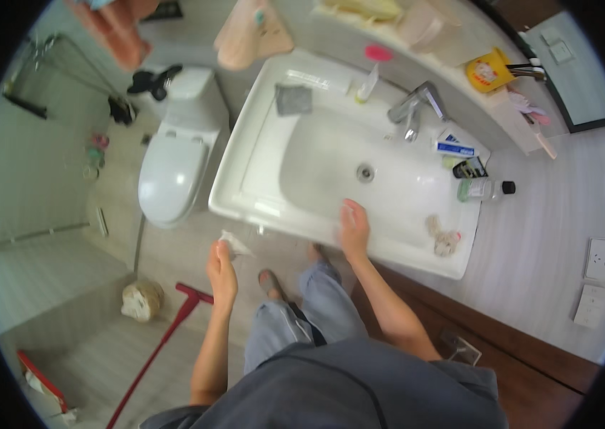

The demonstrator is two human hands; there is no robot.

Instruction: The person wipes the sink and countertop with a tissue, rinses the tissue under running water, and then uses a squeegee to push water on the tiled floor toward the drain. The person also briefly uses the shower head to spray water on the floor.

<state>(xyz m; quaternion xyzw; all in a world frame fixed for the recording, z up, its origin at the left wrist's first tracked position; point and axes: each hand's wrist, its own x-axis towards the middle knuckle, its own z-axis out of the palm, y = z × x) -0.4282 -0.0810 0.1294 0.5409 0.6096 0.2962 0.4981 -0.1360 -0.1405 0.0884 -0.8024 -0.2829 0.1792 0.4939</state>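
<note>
A white crumpled tissue or thin cloth (237, 244) is pinched in my left hand (222, 271), over the floor left of the washbasin. Above the near rim of the white ceramic washbasin (329, 155), my right hand (355, 225) is raised with its fingers apart; it is slightly blurred and nothing shows in it. A folded grey cloth (294, 100) lies on the basin's far left corner. The chrome faucet (415, 107) stands at the back, behind the drain (365, 172). A beige hair tie or small fluffy item (444, 241) rests near the basin's right corner.
Toothpaste tubes (455, 148) and a mouthwash bottle (482, 190) lie along the basin's right side. A yellow cup with toothbrushes (490, 71) stands on the shelf. The toilet (173, 171) is at the left. A red-handled floor squeegee or mop (165, 335) and a waste bag (142, 300) are lower left.
</note>
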